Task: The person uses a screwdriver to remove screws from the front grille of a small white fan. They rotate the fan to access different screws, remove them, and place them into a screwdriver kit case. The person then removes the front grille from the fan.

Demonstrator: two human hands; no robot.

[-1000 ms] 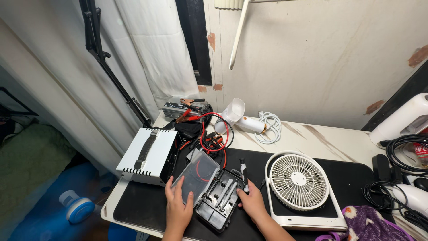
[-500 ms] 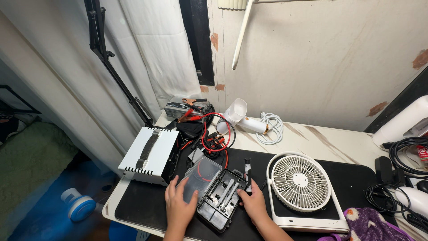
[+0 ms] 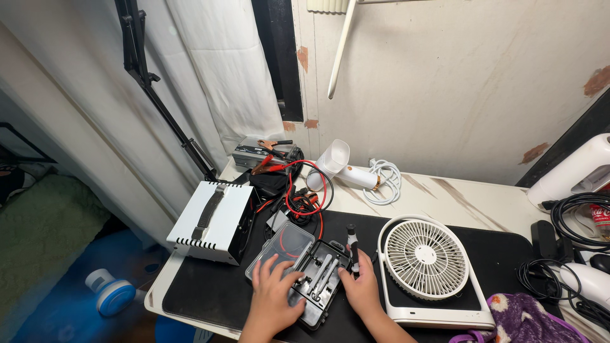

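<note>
A black tool case [image 3: 323, 293] with its clear lid [image 3: 284, 246] swung open lies on the black mat [image 3: 203, 289] at the table's front. My left hand [image 3: 272, 300] rests flat on the case's left half, fingers spread over the lid hinge and tray. My right hand [image 3: 363, 289] sits at the case's right edge, and its fingers grip a slim black-and-white screwdriver [image 3: 352, 242] that stands upright. Several metal bits lie in the tray between my hands.
A white desk fan [image 3: 427, 259] lies face up just right of my right hand. A white metal box with a strap [image 3: 211, 219] stands to the left. Behind are red and black clamp cables [image 3: 298, 190], a white hair dryer [image 3: 343, 170] and black cords [image 3: 581, 219].
My left hand has slid from the clear lid rightward onto the case's tray. The right hand keeps the screwdriver upright in about the same place.
</note>
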